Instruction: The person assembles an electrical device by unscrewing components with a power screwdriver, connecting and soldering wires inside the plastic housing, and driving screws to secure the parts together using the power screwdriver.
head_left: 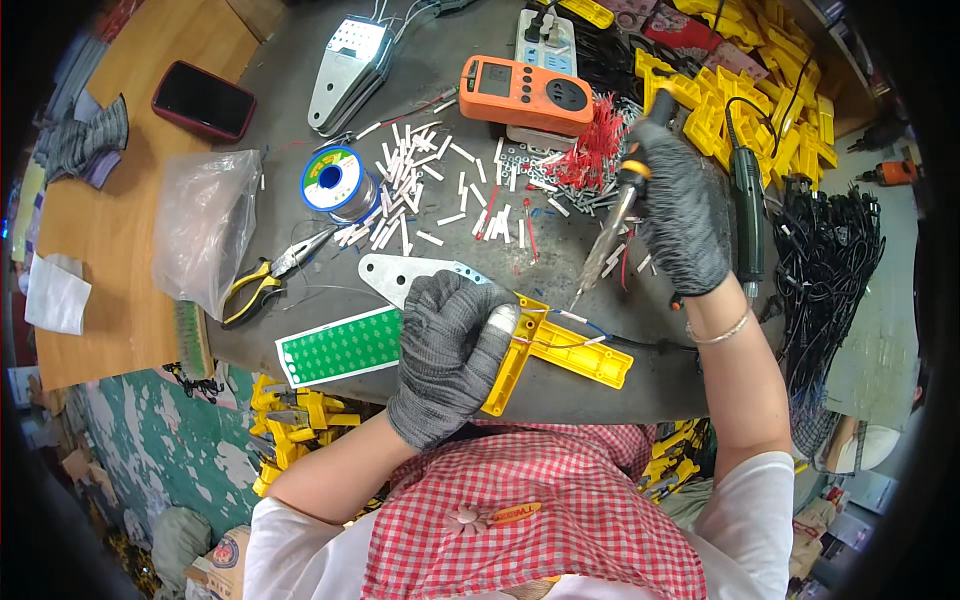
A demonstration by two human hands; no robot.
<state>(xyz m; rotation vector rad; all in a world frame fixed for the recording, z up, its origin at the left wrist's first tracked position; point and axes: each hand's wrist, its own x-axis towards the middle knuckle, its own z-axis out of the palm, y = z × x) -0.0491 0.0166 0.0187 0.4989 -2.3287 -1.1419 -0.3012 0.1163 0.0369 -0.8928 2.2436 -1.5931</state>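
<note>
My left hand point(450, 360), in a grey knit glove with the thumb tip white, is closed on a yellow plastic housing point(507, 378) at the near edge of the table. From under its knuckles juts a flat grey metal plate point(395, 276) with holes. A second yellow shell point(590, 360) lies to the right of the housing, and thin wires point(570, 317) run across it. My right hand point(682, 215), gloved too, grips a soldering iron point(610, 235). Its tip points down just above the wires; whether it touches them I cannot tell.
A green patterned sheet point(340, 347) lies left of my left hand. Farther off are pliers point(275, 275), a solder spool point(340, 186), scattered white sleeves point(405, 180), an orange meter point(525, 95) and yellow shells point(760, 90). An electric screwdriver point(747, 215) and black cables point(825, 270) sit right.
</note>
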